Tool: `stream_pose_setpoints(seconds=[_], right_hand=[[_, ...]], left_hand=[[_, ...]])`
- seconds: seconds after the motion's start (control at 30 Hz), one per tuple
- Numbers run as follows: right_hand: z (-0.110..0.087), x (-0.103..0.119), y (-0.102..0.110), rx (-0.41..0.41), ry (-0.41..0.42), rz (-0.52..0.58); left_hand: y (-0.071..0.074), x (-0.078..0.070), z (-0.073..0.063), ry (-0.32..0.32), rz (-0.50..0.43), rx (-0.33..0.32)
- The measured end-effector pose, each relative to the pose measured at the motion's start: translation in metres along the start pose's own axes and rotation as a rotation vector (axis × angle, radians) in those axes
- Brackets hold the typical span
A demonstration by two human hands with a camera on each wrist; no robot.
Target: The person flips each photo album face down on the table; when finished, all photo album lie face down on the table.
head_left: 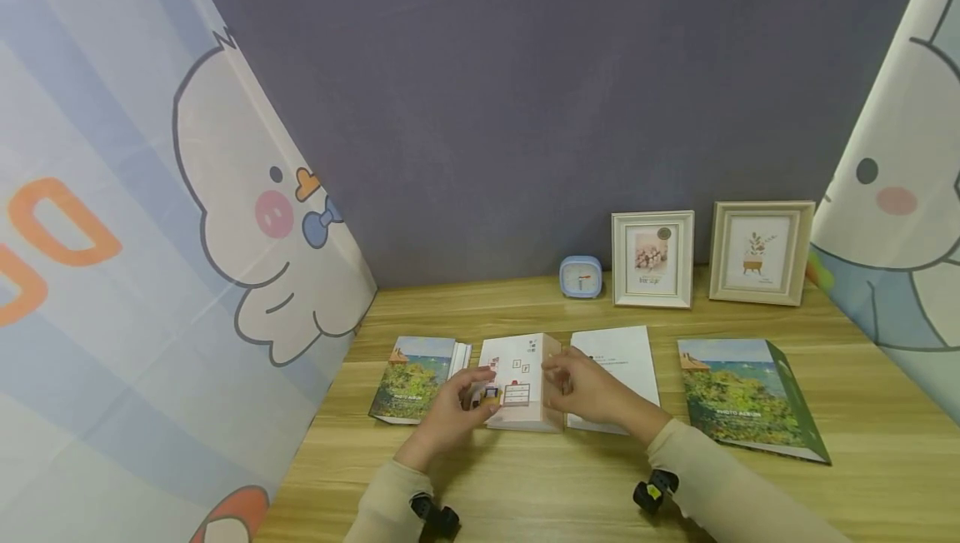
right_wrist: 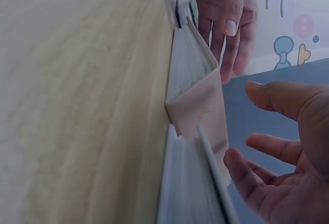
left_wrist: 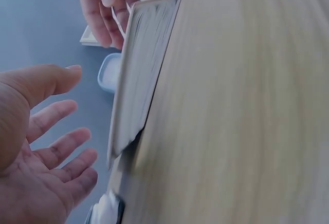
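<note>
A thick photo album (head_left: 528, 414) with a room drawing on its cover and a pink spine lies on the table between both hands. My left hand (head_left: 453, 406) is over its left edge; in the left wrist view that hand's fingers are spread apart. At the spine side is my right hand (head_left: 585, 385), its fingers loosely bent close to the pink spine (right_wrist: 198, 108) in the right wrist view. A white album (head_left: 618, 351) lies just right of it, partly covered by the right wrist. Neither hand has its fingers curled round an album.
A landscape-cover album (head_left: 416, 381) lies at the left, and a similar one (head_left: 738, 393) at the right. Along the back stand a blue alarm clock (head_left: 581, 277), a white picture frame (head_left: 619, 260) and a beige picture frame (head_left: 722, 251). Cloth walls surround the wooden table (head_left: 540, 485).
</note>
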State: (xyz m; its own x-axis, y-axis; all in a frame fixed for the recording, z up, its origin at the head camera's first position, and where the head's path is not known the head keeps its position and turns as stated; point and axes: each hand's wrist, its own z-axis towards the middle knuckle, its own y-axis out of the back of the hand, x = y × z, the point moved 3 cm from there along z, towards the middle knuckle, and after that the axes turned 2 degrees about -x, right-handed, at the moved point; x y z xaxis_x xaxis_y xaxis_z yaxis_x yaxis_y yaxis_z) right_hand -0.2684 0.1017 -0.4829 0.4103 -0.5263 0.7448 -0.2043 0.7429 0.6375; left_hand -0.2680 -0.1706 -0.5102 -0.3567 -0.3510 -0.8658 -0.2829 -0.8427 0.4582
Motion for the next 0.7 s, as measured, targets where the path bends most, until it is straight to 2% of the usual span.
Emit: stream_pose_setpoints(seconds=[0.1, 0.4, 0.53, 0.7], right_hand=[[0.003, 0.003, 0.001, 0.011, -0.014, -0.011], [0.007, 0.014, 0.0, 0.034, -0.019, 0.014], [0.011, 0.017, -0.001, 0.035, -0.029, 0.027], [0.018, 0.02, -0.004, 0.045, -0.036, 0.022]], left_hand=[[0.008, 0.0, -0.003, -0.01, 0.043, -0.031], [0.027, -0.003, -0.012, 0.015, -0.014, -0.058], [0.037, -0.003, -0.016, 0.027, -0.017, -0.104], [0.053, -0.004, -0.021, 0.011, -0.003, -0.175]])
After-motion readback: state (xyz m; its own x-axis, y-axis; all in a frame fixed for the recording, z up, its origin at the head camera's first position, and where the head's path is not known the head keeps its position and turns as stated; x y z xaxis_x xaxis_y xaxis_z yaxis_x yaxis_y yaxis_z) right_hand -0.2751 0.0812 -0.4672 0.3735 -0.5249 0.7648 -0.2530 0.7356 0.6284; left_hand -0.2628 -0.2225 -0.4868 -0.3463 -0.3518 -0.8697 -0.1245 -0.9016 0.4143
